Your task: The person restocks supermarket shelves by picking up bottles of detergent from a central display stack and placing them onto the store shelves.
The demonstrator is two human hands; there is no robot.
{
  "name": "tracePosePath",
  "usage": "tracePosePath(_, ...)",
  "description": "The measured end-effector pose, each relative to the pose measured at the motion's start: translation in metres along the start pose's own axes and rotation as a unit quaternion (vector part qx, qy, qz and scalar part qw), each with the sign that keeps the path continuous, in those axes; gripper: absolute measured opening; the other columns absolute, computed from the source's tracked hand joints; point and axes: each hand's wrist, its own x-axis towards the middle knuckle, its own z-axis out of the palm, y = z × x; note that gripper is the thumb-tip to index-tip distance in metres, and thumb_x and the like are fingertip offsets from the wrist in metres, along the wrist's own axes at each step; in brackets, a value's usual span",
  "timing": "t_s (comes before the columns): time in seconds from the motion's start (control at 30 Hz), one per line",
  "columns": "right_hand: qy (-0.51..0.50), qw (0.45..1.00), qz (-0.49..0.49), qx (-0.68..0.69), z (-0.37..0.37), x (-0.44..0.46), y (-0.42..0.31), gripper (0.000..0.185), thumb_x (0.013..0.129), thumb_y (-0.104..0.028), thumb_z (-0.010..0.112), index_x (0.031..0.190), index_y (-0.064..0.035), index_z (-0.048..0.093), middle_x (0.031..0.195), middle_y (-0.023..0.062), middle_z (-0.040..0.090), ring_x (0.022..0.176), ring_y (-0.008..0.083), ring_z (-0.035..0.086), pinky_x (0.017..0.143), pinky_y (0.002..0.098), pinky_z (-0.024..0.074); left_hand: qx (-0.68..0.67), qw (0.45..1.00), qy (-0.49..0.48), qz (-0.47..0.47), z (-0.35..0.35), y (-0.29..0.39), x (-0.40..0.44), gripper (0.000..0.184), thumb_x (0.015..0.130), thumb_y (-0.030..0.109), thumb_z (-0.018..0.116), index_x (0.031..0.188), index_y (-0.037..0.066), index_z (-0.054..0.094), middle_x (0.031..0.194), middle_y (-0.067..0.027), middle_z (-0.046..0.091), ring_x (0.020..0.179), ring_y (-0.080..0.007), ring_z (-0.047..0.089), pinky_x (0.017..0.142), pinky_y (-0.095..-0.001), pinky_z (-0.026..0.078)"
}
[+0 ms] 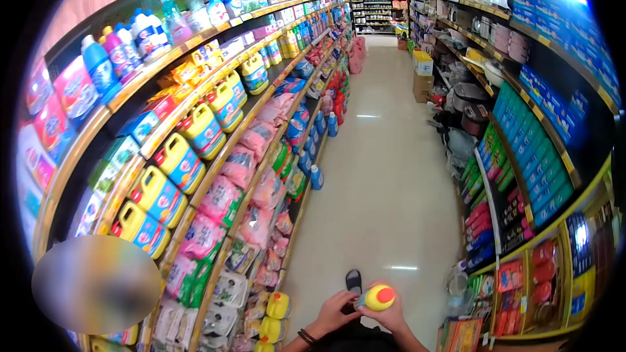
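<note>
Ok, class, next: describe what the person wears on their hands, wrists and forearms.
Neither the left hand nor the right hand wears a glove. A dark bracelet, seemingly beaded, circles the left wrist; nothing shows on the right one. No sleeves cover the visible forearms.

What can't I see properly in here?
All in the head view:
Writing on the yellow bottle: too small, partly behind the right hand.
Whatever the blurred oval covers.
Goods on the far shelves: too small.
Lowest yellow jug: cut off by bottom edge.
</note>
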Motion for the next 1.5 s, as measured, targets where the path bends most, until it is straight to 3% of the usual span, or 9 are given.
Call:
tracePosePath(0.3, -0.056, 0.992, 0.003, -0.112, -0.053, 0.277, 0.021, 0.051, 0.071, -0.013, 0.093, 0.11, -0.0036, 0.061, 0.105, 0.0053, 0.06, 0.098, 0.0163, 0.06, 0.087, 0.0313, 0.0505, 0.065, 0.99, -0.083, 0.096, -0.035, -0.107, 0.282, 0.053, 0.079, 0.022, 0.081, 0.125, 0.007, 0.061, 0.115, -0.0129, 0.066, 0.1, -0.0344, 0.067, 0.083, -0.0414, 0.057)
tracePosePath(0.57, -0.013, 0.994, 0.022, -0.102, -0.078, 0.488, 0.018, 0.052, 0.066, -0.008, 0.093, 0.108, -0.0045, 0.063, 0.107, 0.0052, 0.061, 0.099, 0.016, 0.06, 0.089, 0.0317, 0.0502, 0.097, 0.982, -0.08, 0.143, -0.082, -0.148, 0.491, 0.063, 0.081, 0.027, 0.079, 0.136, 0.006, 0.056, 0.118, -0.0138, 0.062, 0.108, -0.0316, 0.063, 0.087, -0.0419, 0.054)
tracePosePath(0.73, -0.086, 0.994, 0.03, -0.066, -0.091, 0.637, 0.064, 0.052, 0.066, -0.009, 0.093, 0.108, -0.004, 0.063, 0.107, 0.006, 0.06, 0.101, 0.0174, 0.06, 0.09, 0.0319, 0.0496, 0.001, 0.992, -0.123, -0.026, -0.11, -0.214, 0.593, 0.066, 0.085, 0.026, 0.078, 0.14, 0.003, 0.051, 0.133, -0.0203, 0.06, 0.12, -0.0382, 0.061, 0.097, -0.045, 0.052)
tracePosePath(0.83, -0.156, 0.985, 0.043, -0.058, -0.088, 0.741, 0.076, 0.055, 0.068, -0.012, 0.094, 0.112, -0.0049, 0.063, 0.111, 0.0066, 0.06, 0.103, 0.018, 0.06, 0.091, 0.0318, 0.0494, -0.09, 0.995, -0.03, -0.043, -0.125, -0.261, 0.658, 0.062, 0.085, 0.023, 0.08, 0.138, 0.004, 0.054, 0.128, -0.0203, 0.064, 0.117, -0.0366, 0.064, 0.096, -0.0429, 0.053)
tracePosePath(0.97, -0.225, 0.971, 0.031, -0.073, -0.073, 0.881, 0.092, 0.067, 0.072, -0.014, 0.093, 0.128, -0.0067, 0.056, 0.116, 0.0061, 0.059, 0.108, 0.0181, 0.059, 0.096, 0.0337, 0.0488, -0.022, 0.995, 0.029, -0.09, -0.174, -0.293, 0.755, 0.053, 0.084, 0.024, 0.083, 0.128, 0.005, 0.061, 0.117, -0.0176, 0.07, 0.109, -0.0333, 0.069, 0.09, -0.0397, 0.055)
tracePosePath(1.03, -0.269, 0.959, 0.059, -0.061, -0.061, 0.948, 0.102, 0.077, 0.075, -0.016, 0.09, 0.139, -0.0061, 0.048, 0.127, 0.0087, 0.057, 0.12, 0.0193, 0.055, 0.105, 0.0354, 0.0443, -0.05, 0.984, 0.045, -0.168, -0.205, -0.299, 0.804, 0.051, 0.08, 0.024, 0.086, 0.123, 0.004, 0.065, 0.111, -0.0153, 0.072, 0.103, -0.0287, 0.072, 0.087, -0.0379, 0.055)
tracePosePath(1.2, -0.353, 0.93, 0.005, -0.101, -0.02, 1.1, 0.111, 0.083, 0.084, -0.016, 0.083, 0.151, -0.0031, 0.035, 0.145, 0.0144, 0.048, 0.136, 0.0232, 0.046, 0.114, 0.0385, 0.037, 0.01, 0.959, 0.263, -0.106, -0.269, -0.338, 0.907, 0.048, 0.078, 0.024, 0.087, 0.116, 0.001, 0.068, 0.108, -0.0145, 0.073, 0.102, -0.028, 0.072, 0.087, -0.0365, 0.055)
tracePosePath(1.3, -0.385, 0.92, 0.052, -0.06, 0.001, 1.173, 0.144, 0.08, 0.086, -0.017, 0.08, 0.151, -0.0006, 0.036, 0.143, 0.0202, 0.048, 0.133, 0.0288, 0.051, 0.111, 0.0392, 0.0408, 0.025, 0.944, 0.308, -0.115, -0.311, -0.379, 0.963, 0.046, 0.075, 0.019, 0.088, 0.114, 0.001, 0.069, 0.105, -0.0156, 0.074, 0.094, -0.0274, 0.074, 0.083, -0.0367, 0.057)
tracePosePath(1.5, -0.304, 0.949, -0.037, -0.072, 0.06, 1.315, 0.204, 0.062, 0.091, -0.012, 0.073, 0.144, 0.0042, 0.046, 0.13, 0.0183, 0.06, 0.127, 0.0292, 0.056, 0.107, 0.0391, 0.0432, 0.056, 0.907, 0.405, -0.098, -0.416, -0.432, 1.093, 0.042, 0.074, 0.012, 0.089, 0.108, 0.0, 0.068, 0.093, -0.0102, 0.072, 0.078, -0.0165, 0.069, 0.072, -0.0301, 0.056)
